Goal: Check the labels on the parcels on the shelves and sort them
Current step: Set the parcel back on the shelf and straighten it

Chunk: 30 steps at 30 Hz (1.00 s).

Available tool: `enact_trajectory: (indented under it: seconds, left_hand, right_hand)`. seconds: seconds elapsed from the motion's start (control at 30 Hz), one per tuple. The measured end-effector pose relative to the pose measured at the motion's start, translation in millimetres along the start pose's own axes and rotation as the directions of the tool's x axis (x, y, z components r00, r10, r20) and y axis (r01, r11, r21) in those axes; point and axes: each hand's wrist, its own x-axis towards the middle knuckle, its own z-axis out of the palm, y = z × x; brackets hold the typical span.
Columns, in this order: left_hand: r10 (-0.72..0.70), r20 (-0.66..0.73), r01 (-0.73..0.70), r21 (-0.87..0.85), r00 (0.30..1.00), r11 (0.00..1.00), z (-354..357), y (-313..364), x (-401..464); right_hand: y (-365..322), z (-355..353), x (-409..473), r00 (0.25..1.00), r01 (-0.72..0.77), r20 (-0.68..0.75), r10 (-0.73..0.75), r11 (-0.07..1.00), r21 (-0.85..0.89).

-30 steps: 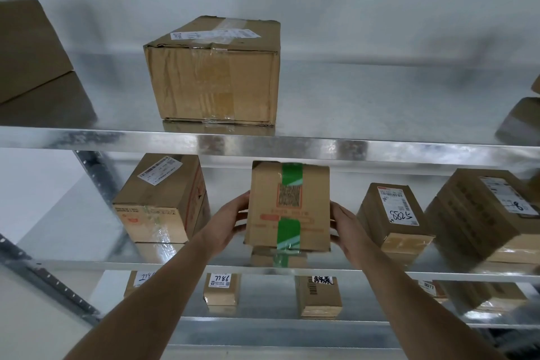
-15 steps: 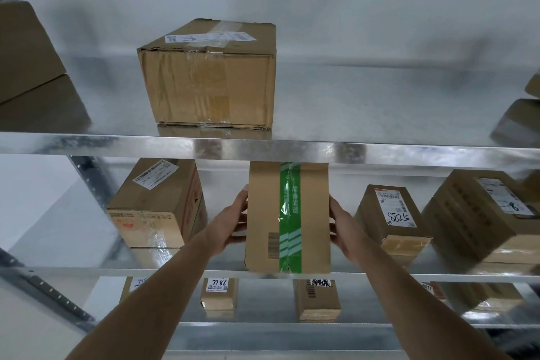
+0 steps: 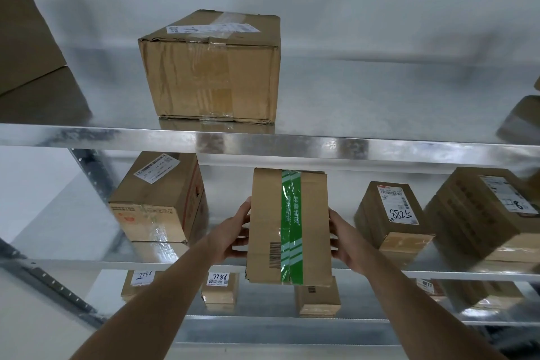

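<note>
A small cardboard parcel with green tape (image 3: 289, 228) is held up in front of the middle shelf (image 3: 73, 264). My left hand (image 3: 233, 232) grips its left side and my right hand (image 3: 346, 240) grips its right side. The face toward me shows the green tape strip and a small barcode near the bottom. No address label shows on this face.
A large taped box (image 3: 213, 70) stands on the top shelf (image 3: 380, 145). On the middle shelf are a labelled box (image 3: 159, 199) at left, a box marked 5285 (image 3: 394, 213) and a bigger box (image 3: 488, 213) at right. Small parcels marked 7786 (image 3: 219, 291) sit on the lower shelf.
The parcel has been turned in my hands: the face with the QR code has rotated away, and the long taped face with the barcode now points at me. It sits slightly higher.
</note>
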Motion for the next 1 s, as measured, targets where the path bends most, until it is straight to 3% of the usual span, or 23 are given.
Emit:
enact_trajectory:
  seconds: [1.0]
  left_hand:
    - [0.009,-0.037,-0.009,0.004,0.999,1.000,-2.6,2.4,-4.6]
  right_hand:
    - [-2.1,6.6,0.0,1.000,-0.009,-0.001,0.009,1.000,-0.029]
